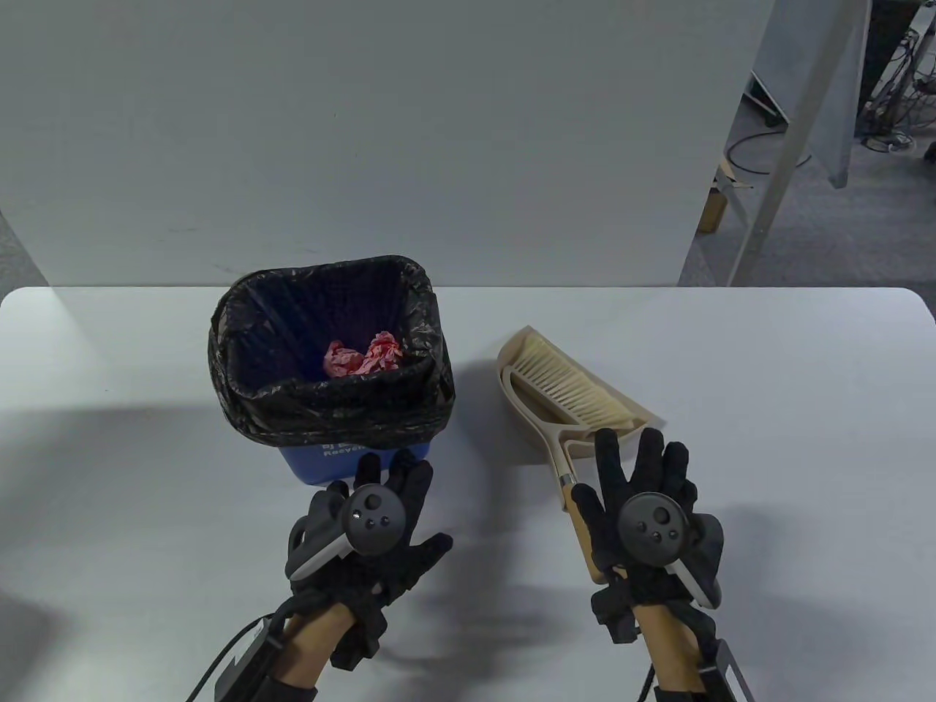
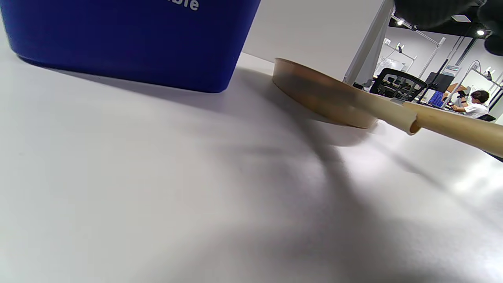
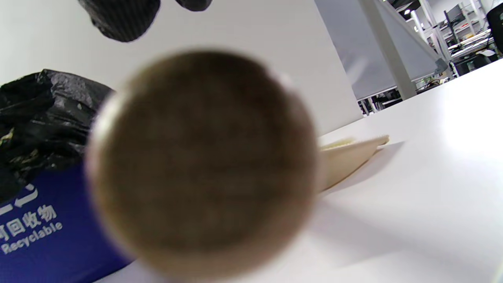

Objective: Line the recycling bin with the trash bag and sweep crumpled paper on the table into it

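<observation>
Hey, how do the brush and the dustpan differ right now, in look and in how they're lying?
The brush has pale bristles at its head; the dustpan is a smooth beige scoop with none. The brush lies on top, nested in the dustpan, while the dustpan rests flat on the table. Both are beige and point their handles toward the right hand, whose fingers are spread open above them.

Right wrist view: round brown end of the wooden broom handle fills the centre, fully blurred, hiding most of the blue plastic recycling bin. Left wrist view: bin cut off at top edge, lettering clipped. Table view: right hand covers the handle's lower part.
</observation>
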### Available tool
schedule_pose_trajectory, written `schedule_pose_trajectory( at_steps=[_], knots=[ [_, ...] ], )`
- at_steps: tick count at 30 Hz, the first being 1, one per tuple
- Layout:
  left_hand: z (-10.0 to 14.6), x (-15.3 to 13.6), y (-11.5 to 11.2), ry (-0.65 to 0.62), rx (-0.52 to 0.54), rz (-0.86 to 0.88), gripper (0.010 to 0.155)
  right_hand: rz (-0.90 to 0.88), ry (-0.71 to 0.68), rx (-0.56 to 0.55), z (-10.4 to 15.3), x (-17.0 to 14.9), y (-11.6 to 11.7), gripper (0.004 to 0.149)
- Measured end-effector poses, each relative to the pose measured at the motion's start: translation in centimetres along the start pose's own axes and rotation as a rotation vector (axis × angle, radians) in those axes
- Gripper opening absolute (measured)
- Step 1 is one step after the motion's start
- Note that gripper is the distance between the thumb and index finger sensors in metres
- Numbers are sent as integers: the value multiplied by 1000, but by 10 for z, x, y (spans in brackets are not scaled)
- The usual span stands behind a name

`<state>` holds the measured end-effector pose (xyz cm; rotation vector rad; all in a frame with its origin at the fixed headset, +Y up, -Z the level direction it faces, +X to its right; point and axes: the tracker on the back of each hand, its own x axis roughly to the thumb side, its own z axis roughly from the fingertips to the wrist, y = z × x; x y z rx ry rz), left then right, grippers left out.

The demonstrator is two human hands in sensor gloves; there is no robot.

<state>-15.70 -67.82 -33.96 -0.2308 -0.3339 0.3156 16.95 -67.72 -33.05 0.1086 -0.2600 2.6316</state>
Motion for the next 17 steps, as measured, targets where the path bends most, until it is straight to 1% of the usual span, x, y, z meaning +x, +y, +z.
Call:
schedule_pose_trajectory(
  at_steps=[7,17],
  knots=[
    [-1,0,-2,11,-8,-13,90,-17,-6,55,6,4,3,69],
    [0,-1,-2,22,-13,-10,90,-49,20,91,8,2,4,70]
  ],
)
